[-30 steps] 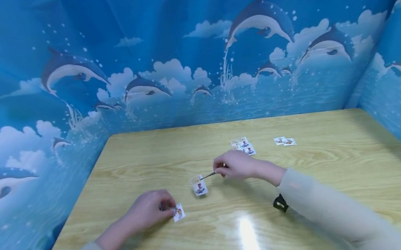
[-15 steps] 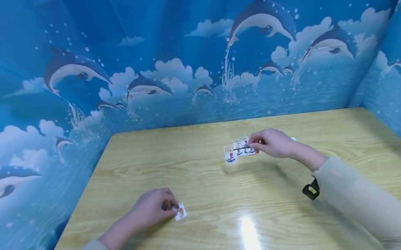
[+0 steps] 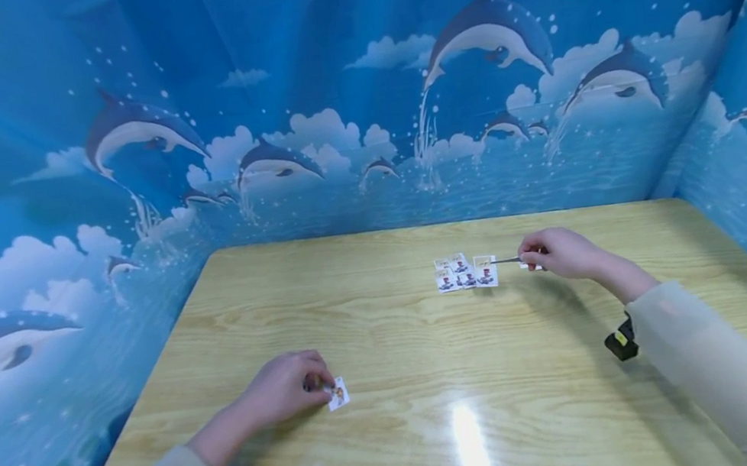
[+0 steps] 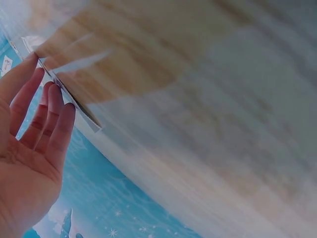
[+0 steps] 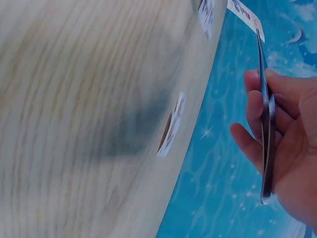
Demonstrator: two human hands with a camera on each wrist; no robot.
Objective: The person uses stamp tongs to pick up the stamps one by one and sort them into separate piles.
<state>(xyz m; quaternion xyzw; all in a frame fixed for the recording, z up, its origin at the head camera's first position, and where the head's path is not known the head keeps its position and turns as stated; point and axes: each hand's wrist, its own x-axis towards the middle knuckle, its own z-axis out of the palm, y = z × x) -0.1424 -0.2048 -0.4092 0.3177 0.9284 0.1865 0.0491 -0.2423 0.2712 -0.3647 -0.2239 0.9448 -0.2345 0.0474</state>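
Note:
My left hand (image 3: 289, 387) rests low on the table at the left, its thumb and fingertips holding a small white printed card (image 3: 339, 394). In the left wrist view, the fingertips meet the edge of that thin card (image 4: 81, 113). My right hand (image 3: 564, 253) grips metal tweezers (image 5: 268, 119) between thumb and fingers. Another small printed card (image 3: 486, 272) hangs from the tweezers' tips, just right of a cluster of similar cards (image 3: 446, 280) on the table. The right wrist view shows this card (image 5: 246, 16) edge-on beyond the tips.
More small cards (image 3: 533, 266) lie on the table partly behind my right hand. The wooden table (image 3: 396, 430) has a bright light reflection near its front. A blue dolphin-print curtain (image 3: 328, 77) stands behind and along both sides.
My right hand has carried the card in the tweezers from near the left hand, back and rightward, past the cluster to its right side. The left hand has stayed in place.

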